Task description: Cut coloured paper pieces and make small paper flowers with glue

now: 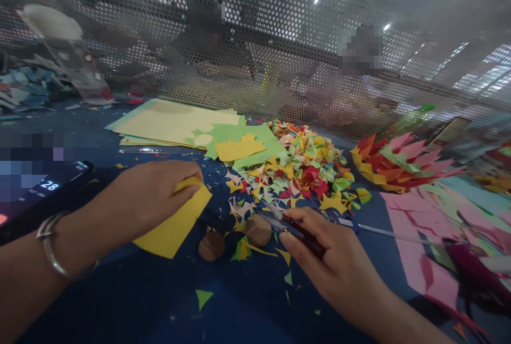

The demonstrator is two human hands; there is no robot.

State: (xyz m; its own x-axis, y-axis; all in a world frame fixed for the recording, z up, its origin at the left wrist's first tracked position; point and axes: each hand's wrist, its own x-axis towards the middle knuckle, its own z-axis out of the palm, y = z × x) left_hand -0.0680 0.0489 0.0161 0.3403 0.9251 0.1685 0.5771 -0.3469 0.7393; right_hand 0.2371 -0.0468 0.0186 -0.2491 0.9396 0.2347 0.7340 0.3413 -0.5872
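Between the thumb and fingers of my left hand (159,189) is a piece of yellow paper (175,232), its lower part hanging toward me over the blue table. My right hand (327,251) grips scissors (301,235) by their dark handles, with the blades parted and pointing left toward the paper, apart from it. Below the blade tips lie two brown discs, one to the left (211,244) and one under the blades (257,230). A large heap of coloured paper scraps (307,163) spreads just beyond my right hand.
Stacked pale yellow sheets (171,120) and a green sheet (259,144) lie at the back. Cut pink paper (407,232) and red-pink pointed pieces (399,163) are on the right. A phone (48,189) rests at left, near a clear cup (80,67). A perforated screen (259,30) stands behind.
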